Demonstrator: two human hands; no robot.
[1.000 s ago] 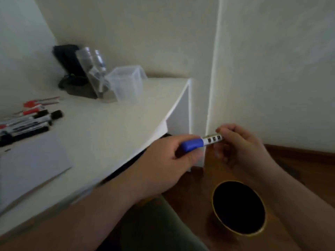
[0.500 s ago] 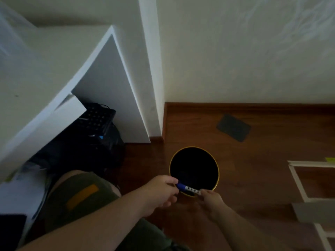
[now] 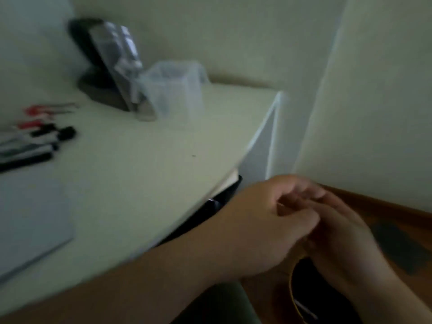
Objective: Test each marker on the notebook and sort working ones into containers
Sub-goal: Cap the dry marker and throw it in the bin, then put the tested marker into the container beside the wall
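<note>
My left hand (image 3: 264, 220) and my right hand (image 3: 343, 232) meet just off the desk's right corner, above a black bin with a yellow rim (image 3: 291, 284). Both are blurred, their fingers loosely curled and touching, and no marker shows in either. A thin white stick, likely the blue-capped marker (image 3: 305, 308), lies inside the bin. Several red and black markers (image 3: 30, 146) lie at the desk's left edge. The pale notebook (image 3: 30, 218) sits below them. A clear plastic container (image 3: 173, 94) stands at the back of the desk.
A black stand with a clear packet (image 3: 100, 66) leans beside the container. The white desk (image 3: 152, 160) ends at a corner by the wall. A dark flat patch (image 3: 402, 249) lies on the wooden floor at the right.
The view swung from the floor and bin back up to the desk. The blue-capped marker has left my hands, and a white stick now lies in the bin.
</note>
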